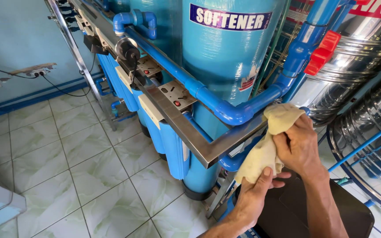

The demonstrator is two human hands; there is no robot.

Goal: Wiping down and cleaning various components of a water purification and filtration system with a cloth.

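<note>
Tiled utility room, big blue tank (225,57) up top. Below it the blue pipe (225,110) – right hand (298,145) presses a yellow cloth (270,145) there, left hand (254,198) grips its tail. Could snag that red valve handle (323,53) – I'd guess.

1. A pale yellow cloth (267,147), soft and crumpled, hung in a loose vertical bunch beside the end of a steel frame rail (190,132).
2. Its upper end was pressed against a blue pipe (225,108) at the elbow bend, bunched under the right hand (298,147), whose fingers curled over it.
3. Its lower end was gathered in the left hand (254,196), thumb and fingers pinching the fabric from below.
4. The cloth looked creased and folded along its length, with no pattern visible.
</note>
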